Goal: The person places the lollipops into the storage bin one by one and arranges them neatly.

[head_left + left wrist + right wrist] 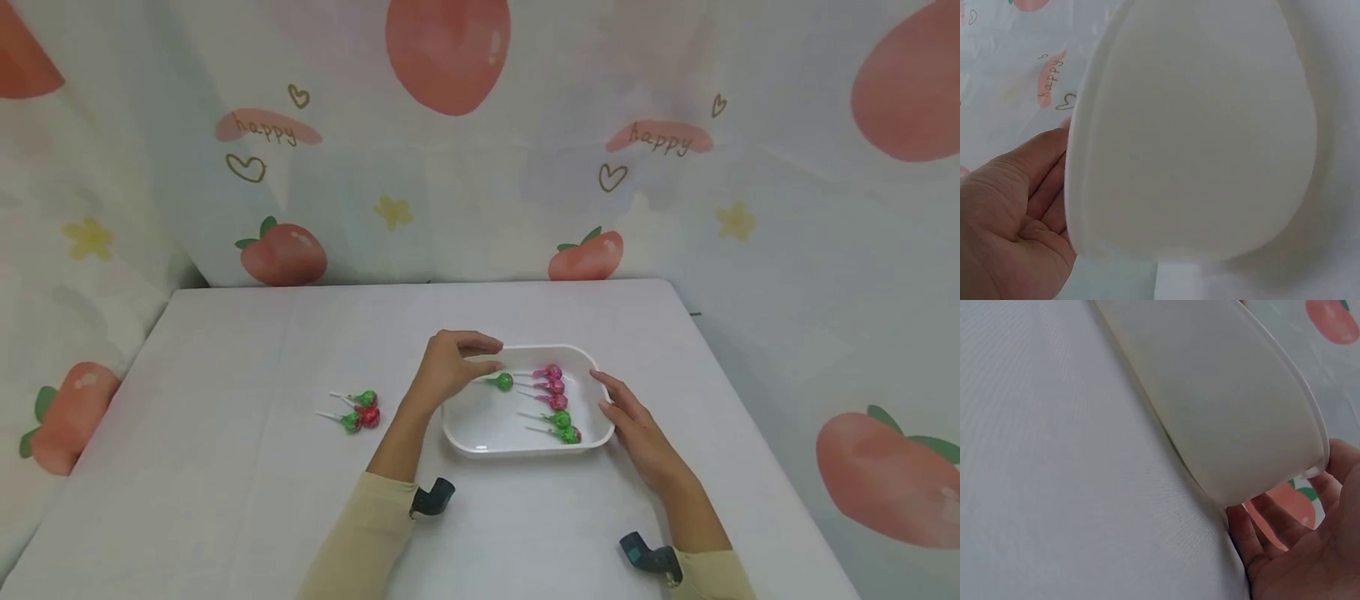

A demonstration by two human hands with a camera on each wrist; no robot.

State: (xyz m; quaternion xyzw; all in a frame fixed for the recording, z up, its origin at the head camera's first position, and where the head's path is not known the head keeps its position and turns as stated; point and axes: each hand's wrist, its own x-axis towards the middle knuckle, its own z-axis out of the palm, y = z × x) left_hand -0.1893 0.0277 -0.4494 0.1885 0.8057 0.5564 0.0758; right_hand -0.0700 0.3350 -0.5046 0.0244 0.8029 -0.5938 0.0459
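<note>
Left grip (452, 367): finger and thumb parted, beside green lollipop (504, 382) in tray (487, 425). Right grip (643, 435): holding tray's right end. Counter (225, 392), left: loose lollipops (351, 422).

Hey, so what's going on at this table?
A person is working at a white tray. The right hand holds its right end; the left hand is by a lone green lollipop inside. Five more lollipops, pink and green, line up toward the right. A green and red cluster lies on the table, left of the tray.
</note>
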